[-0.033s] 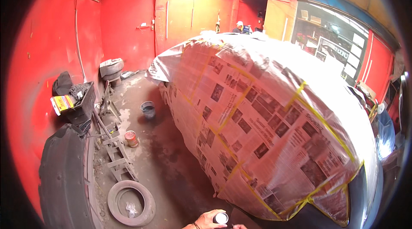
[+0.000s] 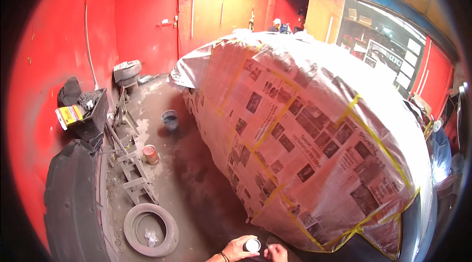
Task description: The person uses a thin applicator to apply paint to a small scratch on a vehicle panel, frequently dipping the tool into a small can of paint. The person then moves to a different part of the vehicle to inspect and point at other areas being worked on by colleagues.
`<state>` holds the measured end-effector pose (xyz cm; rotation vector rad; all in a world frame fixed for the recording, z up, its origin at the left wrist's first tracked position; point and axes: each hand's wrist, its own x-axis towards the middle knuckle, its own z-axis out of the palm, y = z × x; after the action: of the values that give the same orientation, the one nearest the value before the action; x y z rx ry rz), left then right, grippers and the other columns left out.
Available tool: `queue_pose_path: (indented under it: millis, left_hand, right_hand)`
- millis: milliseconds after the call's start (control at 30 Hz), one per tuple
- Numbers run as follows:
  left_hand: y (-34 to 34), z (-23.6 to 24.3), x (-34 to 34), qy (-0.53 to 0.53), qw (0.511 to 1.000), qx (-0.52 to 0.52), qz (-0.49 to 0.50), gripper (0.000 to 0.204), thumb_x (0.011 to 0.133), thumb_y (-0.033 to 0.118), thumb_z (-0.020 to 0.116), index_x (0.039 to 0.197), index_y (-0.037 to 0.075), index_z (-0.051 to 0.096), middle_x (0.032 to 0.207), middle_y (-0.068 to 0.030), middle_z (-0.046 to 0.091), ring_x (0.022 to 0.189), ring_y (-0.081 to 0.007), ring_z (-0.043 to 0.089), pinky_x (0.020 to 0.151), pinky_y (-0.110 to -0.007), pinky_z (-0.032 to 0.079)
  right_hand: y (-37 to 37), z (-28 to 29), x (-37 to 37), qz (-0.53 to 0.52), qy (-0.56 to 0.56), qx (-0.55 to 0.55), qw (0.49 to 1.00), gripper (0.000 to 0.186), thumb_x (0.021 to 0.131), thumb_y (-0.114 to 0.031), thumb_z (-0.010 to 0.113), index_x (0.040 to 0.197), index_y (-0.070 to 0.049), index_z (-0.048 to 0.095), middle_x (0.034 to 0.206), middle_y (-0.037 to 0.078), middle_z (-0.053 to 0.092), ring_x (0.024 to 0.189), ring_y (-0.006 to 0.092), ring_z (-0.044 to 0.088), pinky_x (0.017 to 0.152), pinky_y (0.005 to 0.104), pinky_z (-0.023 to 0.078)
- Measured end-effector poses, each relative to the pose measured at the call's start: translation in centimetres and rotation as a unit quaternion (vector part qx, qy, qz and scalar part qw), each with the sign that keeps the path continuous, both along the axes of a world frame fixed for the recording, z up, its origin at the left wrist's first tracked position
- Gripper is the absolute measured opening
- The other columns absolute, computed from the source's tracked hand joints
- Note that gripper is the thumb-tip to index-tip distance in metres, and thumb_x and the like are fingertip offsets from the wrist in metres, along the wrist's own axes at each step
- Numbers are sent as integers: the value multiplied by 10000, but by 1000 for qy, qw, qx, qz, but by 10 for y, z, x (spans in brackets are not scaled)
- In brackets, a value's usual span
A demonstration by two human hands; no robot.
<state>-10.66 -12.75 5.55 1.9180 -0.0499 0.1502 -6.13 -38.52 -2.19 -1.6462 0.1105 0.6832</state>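
Note:
My left hand point(image 2: 235, 250) is wrapped round a small cylindrical container point(image 2: 252, 246) with a white round top, at the lower edge of the view. Dark bands circle that wrist. Just to the right, apart from the container, my right hand point(image 2: 277, 253) has its fingers curled in; whatever they pinch, if anything, is too small to make out. Beyond both hands stands a car-shaped body point(image 2: 295, 149) masked with newspaper sheets, yellow tape and clear plastic film. Its lower near edge comes close to my right hand.
A loose tire point(image 2: 129, 232) lies on the floor to the left, near a wooden stand point(image 2: 137, 183), a red can point(image 2: 150, 154) and a grey bucket point(image 2: 170, 120). A dark panel point(image 2: 73, 203) leans by the red wall point(image 2: 49, 60). Farther off, a person point(image 2: 276, 25) wears a white cap.
My right hand has come farther up into view beside the container. My left hand has risen slightly, still holding it. The whole view has shifted a little.

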Motion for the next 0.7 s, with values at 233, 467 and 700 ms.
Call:
queue_pose_path:
  millis: [233,467,700]
  left_hand:
    - [121,36,65,-79,987,42,135,743,757,290,974,1379,39,654,1322,-165,694,1221,-324,698,1071,-421,554]
    - [259,42,140,-65,952,65,293,780,715,249,998,1387,54,652,1370,-158,667,1272,-340,673,1089,-446,556]
    - [424,38,228,-56,940,-4,337,795,733,293,1007,1401,32,662,1447,-163,651,1354,-315,640,1140,-428,523]
  right_hand:
    - [242,76,204,125,-124,106,979,247,1110,-234,642,1145,2,706,927,46,738,792,108,665,726,271,551]
    - [446,119,298,220,-108,191,951,269,1125,-97,583,1356,40,608,1156,148,779,1049,200,769,956,348,634]
    - [606,87,367,288,-109,202,930,99,1090,-76,650,1140,8,637,1103,117,782,1063,156,738,969,326,595]
